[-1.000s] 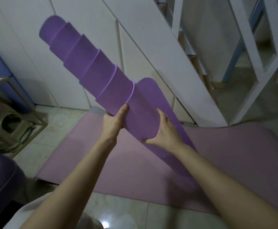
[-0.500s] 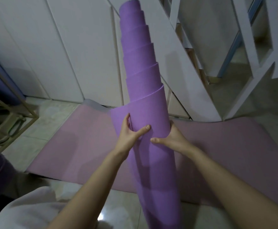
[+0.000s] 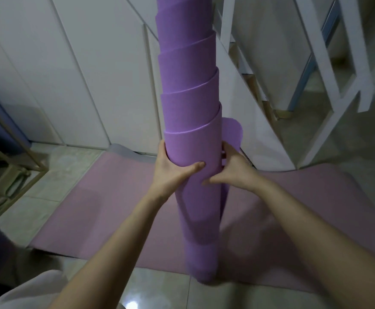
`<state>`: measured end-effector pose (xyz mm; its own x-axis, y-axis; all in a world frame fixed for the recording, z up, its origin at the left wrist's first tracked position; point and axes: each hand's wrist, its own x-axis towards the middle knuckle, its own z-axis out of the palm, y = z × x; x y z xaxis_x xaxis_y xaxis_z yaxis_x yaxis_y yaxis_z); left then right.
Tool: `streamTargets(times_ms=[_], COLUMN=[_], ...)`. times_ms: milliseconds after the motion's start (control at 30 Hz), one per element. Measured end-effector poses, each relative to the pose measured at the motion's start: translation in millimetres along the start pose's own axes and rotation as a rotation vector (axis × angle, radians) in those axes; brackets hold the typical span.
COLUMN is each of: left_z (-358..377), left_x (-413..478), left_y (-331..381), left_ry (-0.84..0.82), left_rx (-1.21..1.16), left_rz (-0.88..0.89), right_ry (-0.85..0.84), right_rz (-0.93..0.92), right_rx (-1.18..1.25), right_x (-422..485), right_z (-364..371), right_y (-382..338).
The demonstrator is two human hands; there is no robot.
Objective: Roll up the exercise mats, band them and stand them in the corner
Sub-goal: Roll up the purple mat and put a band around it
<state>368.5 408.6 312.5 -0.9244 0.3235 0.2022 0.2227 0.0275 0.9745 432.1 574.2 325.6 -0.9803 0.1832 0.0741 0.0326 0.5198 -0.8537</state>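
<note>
Both hands, left [image 3: 171, 169], right [image 3: 234, 172], clamped round telescoped purple foam roll [image 3: 191, 108], pink mat [image 3: 93, 208] beneath

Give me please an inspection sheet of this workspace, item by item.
Surface: tiled floor, with a pink mat lying flat on it.
Job's things: purple mat rolled and upright, its layers telescoped upward, its outer end loose on the right; no band seen.
Clutter: metal-frame stand at the left, something brown inside it.
Hands: left hand and right hand both grip the purple mat.
Cables: nothing seen.
Surroundings: white cabinet doors behind, white staircase at the right.
</note>
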Motion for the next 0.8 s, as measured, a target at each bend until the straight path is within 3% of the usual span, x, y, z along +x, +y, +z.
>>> streamTargets(times_ms=[133, 233, 333, 567, 700, 800], left_z=[5, 2, 1, 0, 4, 2], left_x=[8, 4, -1, 10, 19, 27], left_y=[8, -3, -21, -24, -15, -3], left_ry=[-0.025, -0.12, -0.198, -0.212, -0.339, -0.419], left_rx=[0.085, 0.104, 0.131, 0.165, 0.186, -0.005], left_rz=[0.073, 0.089, 0.095, 0.079, -0.011, -0.166], right_ry=[0.053, -0.065, -0.121, -0.065, -0.001, 0.105], right_rz=[0.017, 0.08, 0.113, 0.064, 0.145, 0.203], right_rx=[0.006, 0.05, 0.251, 0.714, 0.614, 0.58], right_x=[9, 6, 2, -5, 1, 6], right_z=[-3, -7, -8, -34, -35, -32], right_y=[0, -1, 3, -39, -51, -44])
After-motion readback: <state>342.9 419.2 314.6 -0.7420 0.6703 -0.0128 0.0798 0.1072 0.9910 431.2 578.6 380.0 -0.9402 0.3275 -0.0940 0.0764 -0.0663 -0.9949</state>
